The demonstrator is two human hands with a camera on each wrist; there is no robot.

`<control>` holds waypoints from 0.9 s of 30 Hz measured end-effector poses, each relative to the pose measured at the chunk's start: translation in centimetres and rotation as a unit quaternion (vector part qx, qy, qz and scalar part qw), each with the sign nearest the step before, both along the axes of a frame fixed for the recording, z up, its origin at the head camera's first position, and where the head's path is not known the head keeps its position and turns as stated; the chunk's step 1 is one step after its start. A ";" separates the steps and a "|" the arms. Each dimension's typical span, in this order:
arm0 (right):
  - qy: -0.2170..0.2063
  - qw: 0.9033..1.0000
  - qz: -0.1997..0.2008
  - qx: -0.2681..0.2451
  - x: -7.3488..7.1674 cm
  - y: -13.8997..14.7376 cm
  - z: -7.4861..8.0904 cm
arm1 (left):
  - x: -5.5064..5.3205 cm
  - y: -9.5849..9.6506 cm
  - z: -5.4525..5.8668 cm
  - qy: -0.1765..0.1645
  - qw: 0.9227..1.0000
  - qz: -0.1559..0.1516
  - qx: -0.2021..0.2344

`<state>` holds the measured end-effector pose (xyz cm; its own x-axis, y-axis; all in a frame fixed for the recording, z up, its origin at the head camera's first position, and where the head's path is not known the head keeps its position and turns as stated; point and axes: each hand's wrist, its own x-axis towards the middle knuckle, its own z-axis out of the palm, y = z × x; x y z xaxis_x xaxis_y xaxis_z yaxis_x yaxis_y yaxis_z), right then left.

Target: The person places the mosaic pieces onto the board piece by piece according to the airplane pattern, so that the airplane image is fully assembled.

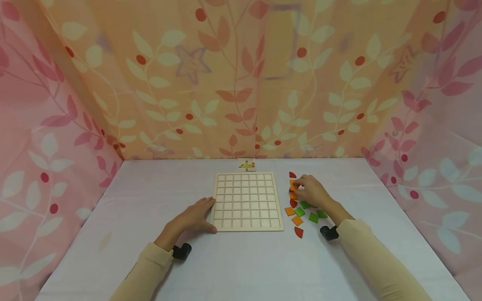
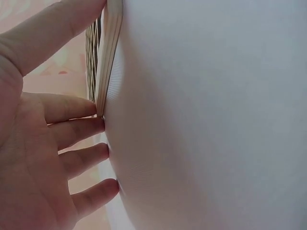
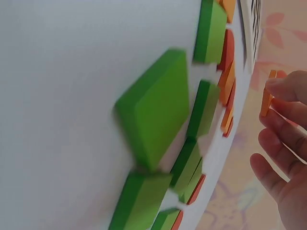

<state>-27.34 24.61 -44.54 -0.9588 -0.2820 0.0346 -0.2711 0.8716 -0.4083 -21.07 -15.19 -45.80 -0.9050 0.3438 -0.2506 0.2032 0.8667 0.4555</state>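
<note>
A pale wooden board [image 1: 248,229] with a grid of square recesses lies flat on the table. At its left edge rests my left hand [image 1: 193,215], fingers extended and thumb near the front corner. Its fingertips meet the board's side [image 2: 110,57] and the cloth in the left wrist view. Over the loose pieces right of the board, my right hand [image 1: 313,192] pinches a thin orange tile [image 3: 266,98] between thumb and fingers, raised off the table. Below it are green tiles [image 1: 314,217], orange tiles [image 1: 297,220] and red quarter-round pieces [image 1: 298,232].
A small picture card [image 1: 247,165] with a coloured pattern lies behind the board. White cloth [image 1: 241,267] covers the table. Patterned curtains [image 1: 233,83] close off the back and both sides.
</note>
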 end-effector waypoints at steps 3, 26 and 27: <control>0.014 1.000 0.023 0.003 0.1 -0.7 0.1 | 0.0 0.0 0.1 -0.002 1.000 0.001 0.001; -0.038 0.994 0.097 0.019 -0.1 -5.7 -0.5 | -0.2 0.0 -0.3 -0.002 1.000 0.004 -0.002; -0.034 0.994 0.103 0.024 -0.2 -5.8 -0.6 | -0.2 0.0 -0.3 -0.002 1.000 0.004 -0.001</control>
